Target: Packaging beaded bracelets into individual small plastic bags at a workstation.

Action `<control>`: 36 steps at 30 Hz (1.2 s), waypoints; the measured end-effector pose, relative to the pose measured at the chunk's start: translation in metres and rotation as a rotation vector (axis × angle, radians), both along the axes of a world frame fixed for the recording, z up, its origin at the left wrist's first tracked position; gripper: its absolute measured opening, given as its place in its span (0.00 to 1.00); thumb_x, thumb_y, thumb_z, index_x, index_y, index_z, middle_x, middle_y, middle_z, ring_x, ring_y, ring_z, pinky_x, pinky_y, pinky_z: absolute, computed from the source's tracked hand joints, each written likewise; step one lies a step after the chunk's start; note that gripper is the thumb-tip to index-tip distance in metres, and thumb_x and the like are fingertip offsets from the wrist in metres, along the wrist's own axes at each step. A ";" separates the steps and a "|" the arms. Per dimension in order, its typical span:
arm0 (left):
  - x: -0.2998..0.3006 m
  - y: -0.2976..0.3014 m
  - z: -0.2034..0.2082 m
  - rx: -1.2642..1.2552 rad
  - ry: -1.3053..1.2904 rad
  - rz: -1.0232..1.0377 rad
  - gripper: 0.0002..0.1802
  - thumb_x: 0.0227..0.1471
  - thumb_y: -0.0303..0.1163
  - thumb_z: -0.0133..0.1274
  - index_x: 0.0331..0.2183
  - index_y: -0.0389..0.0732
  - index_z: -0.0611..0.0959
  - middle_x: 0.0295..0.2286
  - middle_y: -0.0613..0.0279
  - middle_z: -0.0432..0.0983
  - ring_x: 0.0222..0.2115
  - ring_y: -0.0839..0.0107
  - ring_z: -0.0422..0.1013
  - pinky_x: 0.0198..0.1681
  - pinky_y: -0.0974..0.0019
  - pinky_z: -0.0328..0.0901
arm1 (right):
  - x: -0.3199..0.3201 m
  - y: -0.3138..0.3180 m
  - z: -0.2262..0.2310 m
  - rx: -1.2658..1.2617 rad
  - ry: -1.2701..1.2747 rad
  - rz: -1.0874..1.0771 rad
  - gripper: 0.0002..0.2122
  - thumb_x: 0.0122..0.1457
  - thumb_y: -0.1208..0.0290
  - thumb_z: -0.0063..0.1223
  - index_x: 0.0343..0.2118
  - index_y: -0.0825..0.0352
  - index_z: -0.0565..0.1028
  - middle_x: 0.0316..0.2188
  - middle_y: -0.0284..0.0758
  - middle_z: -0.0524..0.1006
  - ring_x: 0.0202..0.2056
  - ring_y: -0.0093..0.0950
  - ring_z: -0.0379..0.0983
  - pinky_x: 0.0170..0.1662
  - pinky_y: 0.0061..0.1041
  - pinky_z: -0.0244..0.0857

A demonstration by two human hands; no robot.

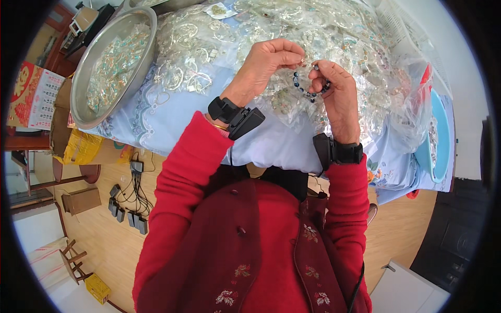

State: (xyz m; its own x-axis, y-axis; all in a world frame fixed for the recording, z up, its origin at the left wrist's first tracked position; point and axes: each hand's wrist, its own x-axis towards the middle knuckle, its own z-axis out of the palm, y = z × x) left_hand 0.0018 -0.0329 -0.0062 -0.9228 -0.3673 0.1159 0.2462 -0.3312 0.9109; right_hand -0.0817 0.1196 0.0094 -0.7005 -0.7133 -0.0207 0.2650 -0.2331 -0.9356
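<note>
A bracelet of dark blue and pale beads (308,95) hangs in a loop from my right hand (338,89), whose thumb and fingers are closed on it. Close by on the left, my left hand (270,65) pinches a small pinkish, shiny piece (302,63) at its fingertips, too small to name. The two hands are nearly touching, raised above the table. Beneath and around them lie many clear plastic bags of jewellery (355,47) in a broad heap.
A large metal basin (78,112) of bagged jewellery stands at the left table edge. On the right are a light blue basin (445,141) and a clear plastic bag (412,99). A blue patterned cloth (182,117) covers the table. Black devices with cables (136,182) lie on the floor.
</note>
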 end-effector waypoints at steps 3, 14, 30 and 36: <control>0.001 0.000 0.001 -0.015 0.046 0.085 0.09 0.43 0.23 0.53 0.31 0.33 0.80 0.26 0.62 0.76 0.27 0.78 0.71 0.33 0.76 0.65 | 0.003 -0.002 0.003 0.075 0.010 -0.029 0.09 0.56 0.71 0.48 0.34 0.73 0.74 0.20 0.31 0.72 0.16 0.15 0.58 0.20 0.15 0.56; 0.003 0.002 0.003 -0.169 0.036 0.250 0.09 0.42 0.22 0.52 0.30 0.33 0.80 0.23 0.61 0.76 0.25 0.77 0.71 0.30 0.76 0.64 | 0.004 -0.003 0.003 0.201 0.009 -0.050 0.09 0.55 0.71 0.50 0.34 0.72 0.75 0.14 0.23 0.63 0.12 0.10 0.47 0.14 0.12 0.38; 0.002 0.002 0.005 -0.077 0.044 0.084 0.10 0.42 0.24 0.53 0.31 0.33 0.79 0.24 0.63 0.75 0.25 0.78 0.68 0.32 0.75 0.62 | 0.002 -0.001 0.000 0.149 0.120 0.024 0.09 0.56 0.70 0.49 0.32 0.71 0.74 0.18 0.28 0.69 0.17 0.16 0.60 0.20 0.15 0.53; 0.002 0.012 0.010 -0.189 -0.007 -0.002 0.11 0.46 0.26 0.52 0.35 0.33 0.78 0.26 0.64 0.75 0.29 0.77 0.70 0.36 0.73 0.64 | -0.001 -0.001 -0.003 0.025 0.039 0.006 0.09 0.58 0.70 0.46 0.33 0.71 0.73 0.22 0.30 0.71 0.21 0.19 0.64 0.24 0.18 0.60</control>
